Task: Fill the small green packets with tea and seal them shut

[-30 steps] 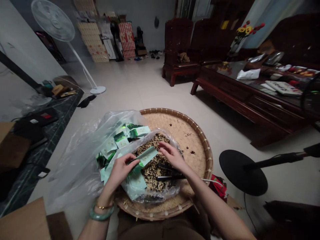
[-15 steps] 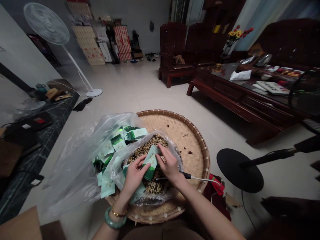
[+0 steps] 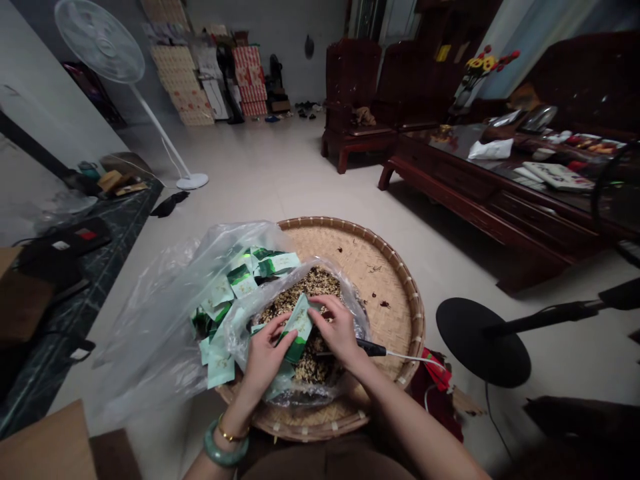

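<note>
Green, flat and narrow, a packet (image 3: 299, 325) is pinched by fingers of the left hand (image 3: 267, 353) and right hand (image 3: 341, 330), above brown-and-tan bits (image 3: 316, 282) in a clear plastic bag (image 3: 357, 308).

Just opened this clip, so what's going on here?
A person's left hand and right hand hold one green packet, the left at its side, the right at its upper end. It is tilted above a loose dark-and-pale mix in a clear plastic bag on a round woven tray. More green packets lie to the left. A black-handled corded tool is partly hidden by the right hand.
</note>
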Tool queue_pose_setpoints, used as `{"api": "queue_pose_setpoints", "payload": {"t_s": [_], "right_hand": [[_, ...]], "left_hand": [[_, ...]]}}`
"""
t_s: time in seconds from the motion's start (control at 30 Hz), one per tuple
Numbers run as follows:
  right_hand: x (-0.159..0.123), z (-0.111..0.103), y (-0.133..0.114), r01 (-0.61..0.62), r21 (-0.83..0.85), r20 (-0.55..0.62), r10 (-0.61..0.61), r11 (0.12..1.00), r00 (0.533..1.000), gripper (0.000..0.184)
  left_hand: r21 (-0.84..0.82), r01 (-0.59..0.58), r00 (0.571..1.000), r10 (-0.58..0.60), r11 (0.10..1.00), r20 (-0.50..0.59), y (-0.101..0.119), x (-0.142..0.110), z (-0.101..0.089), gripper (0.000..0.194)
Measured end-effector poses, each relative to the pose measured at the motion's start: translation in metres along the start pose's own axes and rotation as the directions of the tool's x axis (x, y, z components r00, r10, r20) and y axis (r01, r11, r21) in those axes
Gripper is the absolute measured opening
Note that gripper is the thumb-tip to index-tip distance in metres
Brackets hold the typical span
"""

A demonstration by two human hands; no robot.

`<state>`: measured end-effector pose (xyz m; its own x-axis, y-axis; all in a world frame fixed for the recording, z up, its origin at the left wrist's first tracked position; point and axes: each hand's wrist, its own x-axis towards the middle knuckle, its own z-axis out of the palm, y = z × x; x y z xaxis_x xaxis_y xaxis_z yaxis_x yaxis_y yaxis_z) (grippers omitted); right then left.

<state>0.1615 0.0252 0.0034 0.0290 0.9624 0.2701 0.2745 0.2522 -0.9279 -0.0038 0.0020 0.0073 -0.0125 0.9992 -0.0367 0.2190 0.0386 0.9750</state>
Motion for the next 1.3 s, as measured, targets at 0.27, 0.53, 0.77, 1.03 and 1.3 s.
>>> {"api": "queue_pose_setpoints", "payload": {"t_s": [0.27, 0.53, 0.77, 1.03, 1.3], "right_hand": [[0.003, 0.0, 0.006, 0.005, -0.145, 0.172, 0.021, 0.989, 0.985, 0.006], [-0.006, 0.011, 0.009, 0.066, -0.172, 0.134, -0.043, 0.983, 0.99, 0.035], [-0.014, 0.01, 0.007, 0.266, -0.286, 0.083, -0.253, 0.92, 0.964, 0.032], [-0.016, 0.012, 0.014, 0.408, -0.26, -0.025, -0.429, 0.875, 0.903, 0.022], [-0.017, 0.012, 0.023, 0.43, -0.295, -0.015, -0.454, 0.853, 0.891, 0.014]], "left_hand": [[0.174, -0.036, 0.993, 0.016, 0.984, 0.113, -0.012, -0.012, -0.019, 0.042], [0.228, -0.013, 0.998, -0.004, 0.974, 0.07, -0.018, -0.017, -0.024, 0.042], [0.066, 0.095, 0.995, -0.095, 0.993, 0.001, -0.014, -0.017, -0.015, 0.05], [-0.053, 0.127, 0.992, -0.128, 0.99, -0.004, -0.013, -0.021, -0.01, 0.052], [-0.122, 0.178, 0.984, -0.177, 0.977, 0.016, -0.013, -0.027, -0.007, 0.056]]}}
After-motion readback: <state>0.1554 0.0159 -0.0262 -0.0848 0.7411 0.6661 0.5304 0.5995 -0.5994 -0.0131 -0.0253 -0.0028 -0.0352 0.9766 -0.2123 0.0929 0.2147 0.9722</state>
